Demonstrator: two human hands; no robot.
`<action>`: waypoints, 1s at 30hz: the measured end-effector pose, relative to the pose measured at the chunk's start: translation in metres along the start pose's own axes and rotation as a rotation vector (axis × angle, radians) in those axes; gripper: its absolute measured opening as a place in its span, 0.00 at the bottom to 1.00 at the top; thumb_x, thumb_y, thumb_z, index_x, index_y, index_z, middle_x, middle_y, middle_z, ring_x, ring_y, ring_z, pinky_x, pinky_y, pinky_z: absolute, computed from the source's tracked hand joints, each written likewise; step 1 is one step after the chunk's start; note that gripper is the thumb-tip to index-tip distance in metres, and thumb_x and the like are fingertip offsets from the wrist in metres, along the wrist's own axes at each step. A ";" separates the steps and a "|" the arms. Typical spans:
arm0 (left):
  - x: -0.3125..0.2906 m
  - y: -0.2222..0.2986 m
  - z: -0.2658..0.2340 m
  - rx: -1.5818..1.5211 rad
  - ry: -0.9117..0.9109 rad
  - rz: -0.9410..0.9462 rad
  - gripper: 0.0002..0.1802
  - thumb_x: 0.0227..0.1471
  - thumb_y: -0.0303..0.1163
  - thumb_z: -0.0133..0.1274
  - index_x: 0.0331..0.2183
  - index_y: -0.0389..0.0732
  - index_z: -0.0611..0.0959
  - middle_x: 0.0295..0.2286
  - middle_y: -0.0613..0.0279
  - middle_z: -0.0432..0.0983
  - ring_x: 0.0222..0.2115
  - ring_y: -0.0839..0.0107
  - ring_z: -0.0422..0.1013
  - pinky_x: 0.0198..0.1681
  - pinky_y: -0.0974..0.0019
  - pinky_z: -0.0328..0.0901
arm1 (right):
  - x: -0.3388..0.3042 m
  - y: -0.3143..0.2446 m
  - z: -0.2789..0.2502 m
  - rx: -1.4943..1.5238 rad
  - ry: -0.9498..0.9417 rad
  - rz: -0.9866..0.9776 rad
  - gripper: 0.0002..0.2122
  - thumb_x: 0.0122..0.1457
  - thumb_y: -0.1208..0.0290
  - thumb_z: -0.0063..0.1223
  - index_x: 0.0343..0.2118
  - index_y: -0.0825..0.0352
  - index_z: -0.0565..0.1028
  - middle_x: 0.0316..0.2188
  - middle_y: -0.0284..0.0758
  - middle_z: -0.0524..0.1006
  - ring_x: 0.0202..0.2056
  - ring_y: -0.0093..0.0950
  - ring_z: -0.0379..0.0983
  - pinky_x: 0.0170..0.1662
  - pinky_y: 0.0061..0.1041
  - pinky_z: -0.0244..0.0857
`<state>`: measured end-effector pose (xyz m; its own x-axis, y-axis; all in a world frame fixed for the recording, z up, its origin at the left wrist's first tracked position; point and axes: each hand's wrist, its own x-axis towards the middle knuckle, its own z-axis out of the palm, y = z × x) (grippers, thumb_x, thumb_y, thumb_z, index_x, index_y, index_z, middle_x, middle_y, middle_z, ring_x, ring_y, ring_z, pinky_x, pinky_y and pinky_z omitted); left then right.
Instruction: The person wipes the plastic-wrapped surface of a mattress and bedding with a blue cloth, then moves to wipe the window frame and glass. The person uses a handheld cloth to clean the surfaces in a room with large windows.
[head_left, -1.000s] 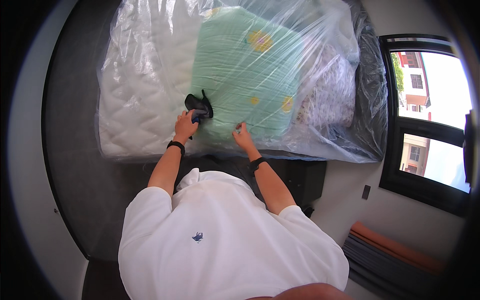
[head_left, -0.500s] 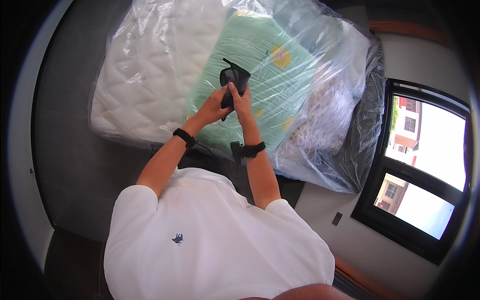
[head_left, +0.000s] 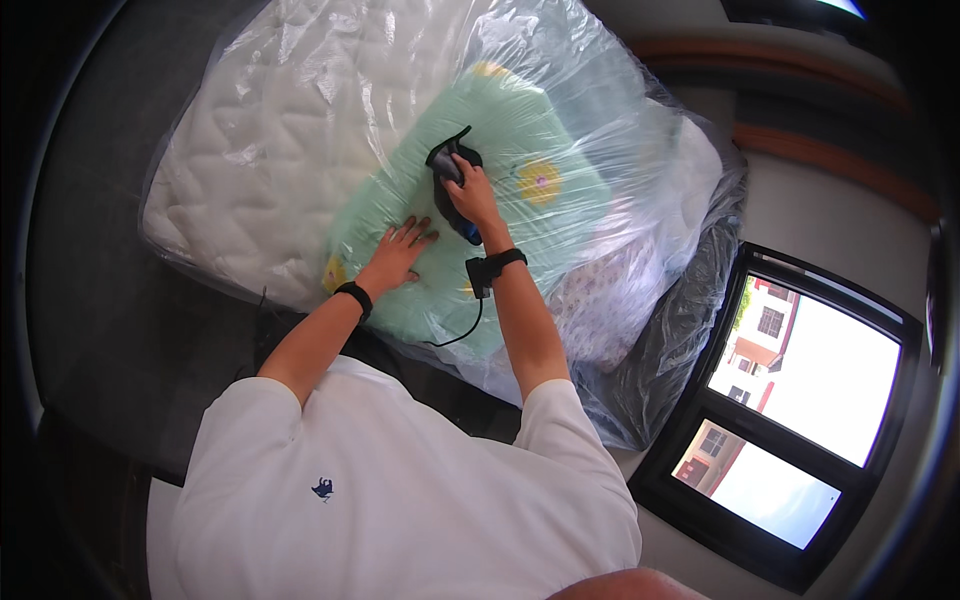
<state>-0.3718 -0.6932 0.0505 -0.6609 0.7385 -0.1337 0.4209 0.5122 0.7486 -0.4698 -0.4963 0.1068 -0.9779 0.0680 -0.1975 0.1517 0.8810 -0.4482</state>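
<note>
My right hand (head_left: pixel 473 195) is closed around a black handheld device (head_left: pixel 461 218) with a flared far end and a bit of blue at its near end; its exact kind I cannot make out. It is over a pale green quilt (head_left: pixel 397 180) with yellow flowers, which lies under clear plastic sheeting (head_left: pixel 600 100). Whether the device touches the plastic I cannot tell. To its left, my left hand (head_left: pixel 395 258) rests with fingers spread on the covered quilt, holding nothing. Black straps circle both wrists, and a thin cable hangs from the right one.
A white quilted mattress (head_left: pixel 260 150) lies under the same plastic. Floral bedding (head_left: pixel 610 290) is bunched to the right of the green quilt, with dark plastic (head_left: pixel 690 270) along that edge. Beyond stands a black-framed window (head_left: pixel 735 415). Dark grey surface (head_left: pixel 100 230) borders the left side.
My left hand has let go of the device and come down flat on the covered quilt. My right hand keeps the device, now lower over the quilt. The view has turned somewhat.
</note>
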 end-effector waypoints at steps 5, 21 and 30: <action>0.021 -0.015 0.031 -0.017 -0.043 -0.134 0.55 0.31 0.33 0.73 0.61 0.53 0.63 0.66 0.60 0.48 0.66 0.52 0.46 0.64 0.41 0.50 | 0.026 -0.039 0.058 0.149 -0.200 -0.190 0.25 0.53 0.69 0.53 0.57 0.56 0.70 0.42 0.47 0.71 0.40 0.48 0.74 0.43 0.41 0.69; 0.048 -0.022 0.038 0.097 -0.108 -0.113 0.56 0.30 0.33 0.73 0.61 0.50 0.63 0.66 0.59 0.46 0.66 0.53 0.47 0.61 0.42 0.55 | 0.092 0.025 -0.019 0.134 0.522 0.285 0.24 0.59 0.57 0.53 0.54 0.67 0.69 0.44 0.51 0.71 0.44 0.53 0.72 0.48 0.46 0.66; 0.039 -0.023 0.027 0.013 -0.080 -0.071 0.53 0.31 0.29 0.71 0.61 0.51 0.65 0.66 0.61 0.48 0.66 0.53 0.47 0.62 0.44 0.54 | 0.049 -0.016 0.022 0.025 -0.009 0.058 0.24 0.51 0.62 0.56 0.55 0.54 0.73 0.46 0.44 0.69 0.41 0.49 0.74 0.44 0.43 0.70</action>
<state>-0.3905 -0.6639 0.0102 -0.6376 0.7326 -0.2382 0.3832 0.5699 0.7269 -0.5166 -0.5174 0.0847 -0.9662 0.1140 -0.2312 0.2114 0.8638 -0.4573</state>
